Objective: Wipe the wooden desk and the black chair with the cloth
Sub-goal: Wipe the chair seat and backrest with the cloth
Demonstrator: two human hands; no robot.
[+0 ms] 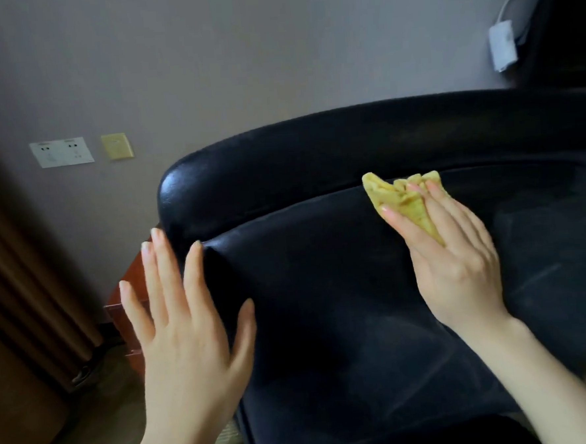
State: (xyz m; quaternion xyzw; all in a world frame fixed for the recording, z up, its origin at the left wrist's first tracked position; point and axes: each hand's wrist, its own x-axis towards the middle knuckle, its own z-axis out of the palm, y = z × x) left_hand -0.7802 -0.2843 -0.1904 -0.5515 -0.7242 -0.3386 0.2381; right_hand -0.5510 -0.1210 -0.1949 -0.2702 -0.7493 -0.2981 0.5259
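At the near edge of the view, at 7 o'clock, the left hand (185,331) is held with its fingers straight and spread wide, holding nothing. Its fingertips reach the 9 o'clock corner of the seat cushion (324,305) of the black chair (234,177); contact with the leather cannot be confirmed.

At 3 o'clock, the right hand (455,260) lies palm-down on the cushion. Its fingers (399,220) are nearly straight and close together, and they hold the yellow cloth (407,201).

Step in hand, by judgement: wiping the chair seat. Recommended procedure:
1. Rest the left hand on the cushion corner to steady the chair.
2. Press the cloth flat; a bunched cloth cleans only a narrow track.
3. Use overlapping strokes from the seam at 12 o'clock toward 6 o'clock.
4. Work over the pale streaks visible on the leather at 4 o'clock.

Cloth position: it lies crumpled under the right fingertips. One fold rises between two fingers and runs back toward the knuckles. A loose corner projects past the fingertips toward 11 o'clock, just short of the seam below the padded back roll (348,143).

Beyond the chair, a reddish wooden edge (130,283) shows at 9 o'clock; whether it belongs to the desk cannot be told. On the far wall are white sockets (61,152) at 10 o'clock and a white adapter (502,49) at 1 o'clock.
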